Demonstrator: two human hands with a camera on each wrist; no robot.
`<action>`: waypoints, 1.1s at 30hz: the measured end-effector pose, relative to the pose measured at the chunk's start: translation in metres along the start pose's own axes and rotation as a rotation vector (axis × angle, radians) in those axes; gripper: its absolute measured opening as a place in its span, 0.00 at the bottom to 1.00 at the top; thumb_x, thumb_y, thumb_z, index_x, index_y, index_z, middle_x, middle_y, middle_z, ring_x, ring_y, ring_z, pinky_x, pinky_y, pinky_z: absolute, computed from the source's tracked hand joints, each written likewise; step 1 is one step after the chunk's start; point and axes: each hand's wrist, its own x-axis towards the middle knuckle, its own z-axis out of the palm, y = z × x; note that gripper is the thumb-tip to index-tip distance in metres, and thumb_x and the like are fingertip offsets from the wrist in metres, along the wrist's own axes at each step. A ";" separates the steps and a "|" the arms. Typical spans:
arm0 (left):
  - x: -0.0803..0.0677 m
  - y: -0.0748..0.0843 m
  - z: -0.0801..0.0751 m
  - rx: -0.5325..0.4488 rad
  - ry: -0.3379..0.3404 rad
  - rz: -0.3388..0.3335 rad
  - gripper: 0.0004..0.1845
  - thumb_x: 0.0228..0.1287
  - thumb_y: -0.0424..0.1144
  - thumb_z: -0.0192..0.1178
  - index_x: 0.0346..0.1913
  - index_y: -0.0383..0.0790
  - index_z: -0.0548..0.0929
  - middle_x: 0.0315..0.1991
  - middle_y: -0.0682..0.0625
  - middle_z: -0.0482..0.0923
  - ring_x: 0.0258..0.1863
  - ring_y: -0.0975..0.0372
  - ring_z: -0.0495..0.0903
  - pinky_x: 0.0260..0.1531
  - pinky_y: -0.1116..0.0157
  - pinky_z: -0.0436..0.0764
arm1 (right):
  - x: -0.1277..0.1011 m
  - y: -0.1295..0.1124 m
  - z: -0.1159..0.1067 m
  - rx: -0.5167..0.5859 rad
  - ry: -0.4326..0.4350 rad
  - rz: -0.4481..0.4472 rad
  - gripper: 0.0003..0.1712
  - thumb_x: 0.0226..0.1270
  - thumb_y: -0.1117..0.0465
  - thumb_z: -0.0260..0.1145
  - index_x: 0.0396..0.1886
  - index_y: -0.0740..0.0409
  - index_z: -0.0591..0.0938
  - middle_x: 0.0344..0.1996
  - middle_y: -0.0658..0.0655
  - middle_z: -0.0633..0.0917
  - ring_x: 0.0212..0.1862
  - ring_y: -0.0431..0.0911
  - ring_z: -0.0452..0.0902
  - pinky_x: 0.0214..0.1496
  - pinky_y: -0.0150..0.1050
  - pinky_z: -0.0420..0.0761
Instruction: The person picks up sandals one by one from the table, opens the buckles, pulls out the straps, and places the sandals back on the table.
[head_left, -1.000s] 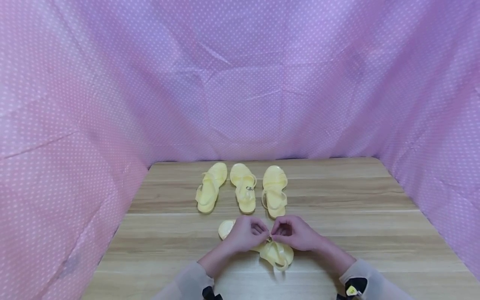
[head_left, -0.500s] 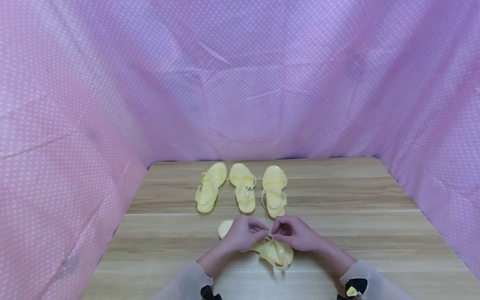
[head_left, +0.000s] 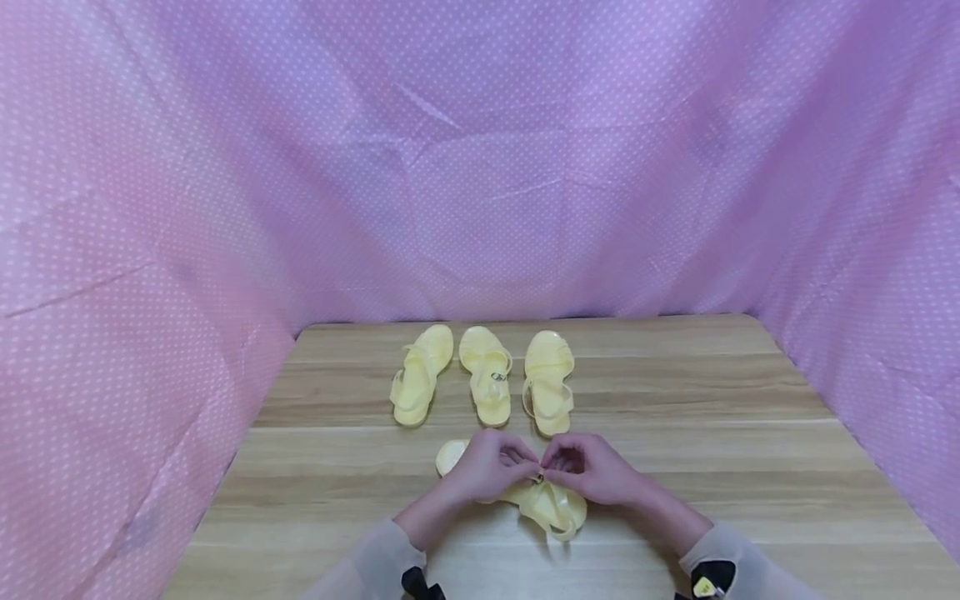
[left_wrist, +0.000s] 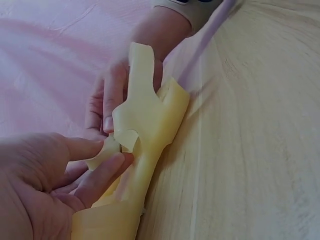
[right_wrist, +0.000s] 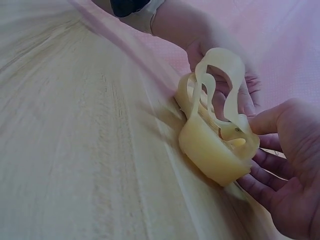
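Note:
A pale yellow jelly sandal lies on the wooden table close to the person, its heel end to the left and its strappy toe end to the right. My left hand covers its middle, thumb and fingers pinching the ankle strap. From the other side, my right hand pinches the strap by a small metal buckle. Both sets of fingertips nearly meet there. In the right wrist view, a broad strap loop stands up from the sandal, and fingers partly hide the buckle.
Three more yellow sandals stand in a row farther back: a left one, a middle one with its metal buckle showing, and a right one. Pink dotted cloth hangs behind and beside the table.
Both hands keep their hold on the sandal's strap in nearly the same place. Only slight shifts of the fingers show; the three sandals behind have not moved.

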 end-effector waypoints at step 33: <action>0.000 -0.001 -0.005 0.057 -0.016 -0.040 0.02 0.66 0.37 0.74 0.38 0.43 0.93 0.32 0.54 0.92 0.29 0.71 0.88 0.30 0.75 0.84 | 0.003 0.001 0.000 -0.005 -0.022 -0.038 0.04 0.71 0.65 0.72 0.42 0.55 0.85 0.39 0.56 0.90 0.41 0.38 0.86 0.48 0.35 0.90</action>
